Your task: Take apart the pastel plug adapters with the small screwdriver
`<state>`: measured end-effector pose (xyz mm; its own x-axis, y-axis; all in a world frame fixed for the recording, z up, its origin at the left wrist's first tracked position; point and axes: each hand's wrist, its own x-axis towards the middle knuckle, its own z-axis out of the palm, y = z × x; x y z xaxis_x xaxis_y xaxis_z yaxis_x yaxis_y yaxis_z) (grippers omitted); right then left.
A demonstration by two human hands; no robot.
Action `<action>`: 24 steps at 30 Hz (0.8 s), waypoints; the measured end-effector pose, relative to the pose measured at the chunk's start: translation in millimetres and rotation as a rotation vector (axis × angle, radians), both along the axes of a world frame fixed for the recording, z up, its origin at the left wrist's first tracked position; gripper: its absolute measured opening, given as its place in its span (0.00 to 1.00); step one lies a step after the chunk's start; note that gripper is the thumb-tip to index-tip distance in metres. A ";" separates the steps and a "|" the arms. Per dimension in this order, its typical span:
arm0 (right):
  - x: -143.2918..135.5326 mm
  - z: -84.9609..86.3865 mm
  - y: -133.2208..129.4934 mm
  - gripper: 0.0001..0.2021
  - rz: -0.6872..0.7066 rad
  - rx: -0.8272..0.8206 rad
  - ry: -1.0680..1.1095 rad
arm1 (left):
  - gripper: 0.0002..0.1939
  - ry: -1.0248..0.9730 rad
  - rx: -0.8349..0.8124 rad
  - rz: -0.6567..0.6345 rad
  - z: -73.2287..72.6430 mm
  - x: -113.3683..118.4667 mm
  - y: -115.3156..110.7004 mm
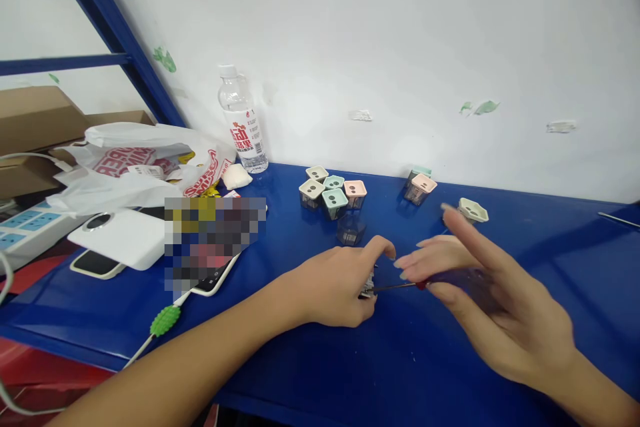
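Note:
My left hand (336, 285) is closed round a small part (367, 285), mostly hidden by the fingers, low over the blue table. My right hand (493, 303) holds a screwdriver with a red and clear handle (423, 285); its thumb is below and its fingers are spread above. The metal shaft (395, 287) points left and its tip meets the small part. Just behind my left hand stands a dark clear container (351, 229) with no lid. Several small pencil sharpeners with cream, mint and pink lids (335, 199) are grouped behind it.
Farther right are a pink-lidded sharpener (423, 183), a mint one behind it and a cream lid (473, 210). A water bottle (243, 120) stands by the wall. Plastic bags (145, 153), a white phone (123, 240), a power strip (25, 223) and cables crowd the left side.

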<state>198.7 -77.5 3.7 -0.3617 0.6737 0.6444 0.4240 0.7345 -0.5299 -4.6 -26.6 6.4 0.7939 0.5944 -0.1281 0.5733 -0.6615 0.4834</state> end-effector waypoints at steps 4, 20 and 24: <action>1.9 -0.8 0.2 0.30 -0.002 0.061 -0.053 | 0.26 -0.016 0.005 0.009 -2.0 -0.9 0.8; -0.6 4.4 0.8 0.29 0.008 0.042 -0.057 | 0.25 -0.009 -0.015 0.024 1.0 -1.3 0.1; -0.3 4.2 -1.3 0.28 -0.008 0.046 -0.071 | 0.25 0.008 0.006 0.021 2.4 -2.3 2.3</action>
<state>198.5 -78.8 7.8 -0.4019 0.6473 0.6477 0.4655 0.7535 -0.4642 -6.9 -24.2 8.8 0.7802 0.6116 -0.1313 0.5910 -0.6520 0.4750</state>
